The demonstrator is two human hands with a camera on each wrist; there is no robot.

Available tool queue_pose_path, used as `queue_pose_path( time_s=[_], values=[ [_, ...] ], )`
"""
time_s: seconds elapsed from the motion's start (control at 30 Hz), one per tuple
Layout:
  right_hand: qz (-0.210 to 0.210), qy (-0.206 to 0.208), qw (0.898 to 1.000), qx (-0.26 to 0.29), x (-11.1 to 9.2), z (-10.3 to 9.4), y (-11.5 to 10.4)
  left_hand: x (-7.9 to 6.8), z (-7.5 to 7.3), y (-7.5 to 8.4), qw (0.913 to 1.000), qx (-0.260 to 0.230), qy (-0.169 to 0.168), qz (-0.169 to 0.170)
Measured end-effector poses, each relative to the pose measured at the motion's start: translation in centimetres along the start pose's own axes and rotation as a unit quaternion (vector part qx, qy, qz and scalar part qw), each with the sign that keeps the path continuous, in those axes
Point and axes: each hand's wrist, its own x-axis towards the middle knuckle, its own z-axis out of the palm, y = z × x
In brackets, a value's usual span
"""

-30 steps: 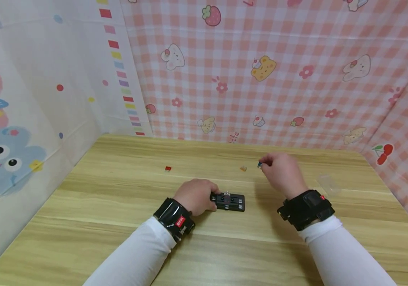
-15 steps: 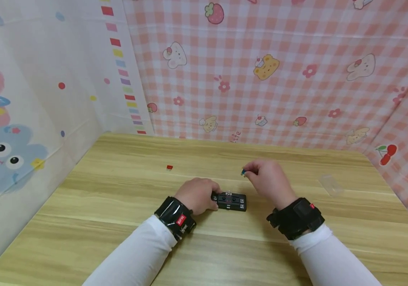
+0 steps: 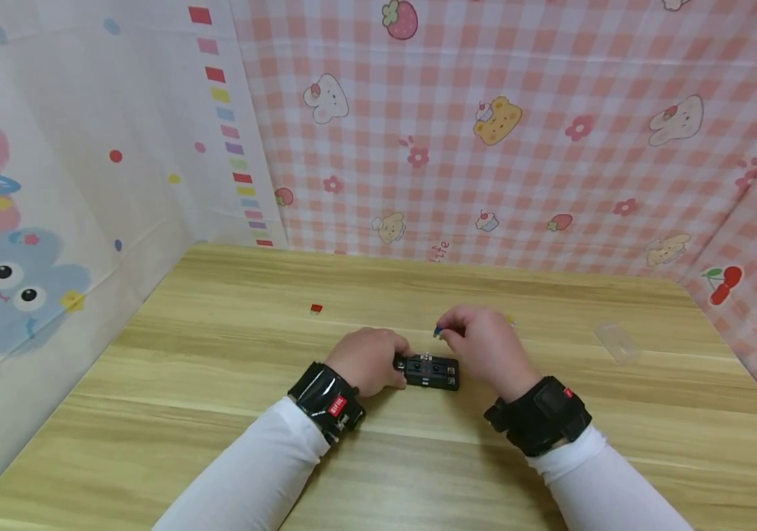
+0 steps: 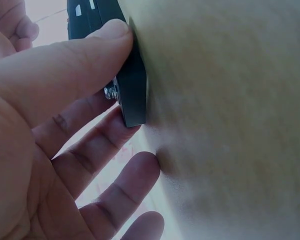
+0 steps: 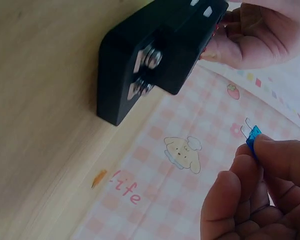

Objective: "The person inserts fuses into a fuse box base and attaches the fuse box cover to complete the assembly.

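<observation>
My left hand [image 3: 366,361] grips the left end of a black fuse block [image 3: 443,375], thumb on the near side and fingers on the far side. The block lies on the table; silver screw terminals [image 5: 152,58] show at its end in the right wrist view. Just beyond the block, my right hand [image 3: 484,350] pinches a small translucent blue blade fuse [image 5: 253,136] between thumb and finger. Its two thin metal prongs point away from the fingertips, and the fuse is apart from the block. In the left wrist view the thumb [image 4: 112,30] presses the block's side.
A small red piece [image 3: 316,308] lies at the back left of the wooden table [image 3: 219,413]. Behind my right hand lies a yellow piece [image 3: 511,320]; an orange piece [image 5: 98,178] shows in the right wrist view. A clear plastic box [image 3: 617,343] sits at the right.
My right hand has moved left and nearer with the blue blade fuse, towards the block. The yellow piece has come into view behind it; the orange one is now hidden in the head view.
</observation>
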Motion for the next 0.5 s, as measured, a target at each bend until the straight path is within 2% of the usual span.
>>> queue_pose_path(
  time_s=[0.5],
  values=[
    [-0.007,-0.041,0.999,-0.018,-0.4,1.2,-0.1,0.0,-0.1,0.0,1.0,0.003,-0.002,0.005]
  ],
)
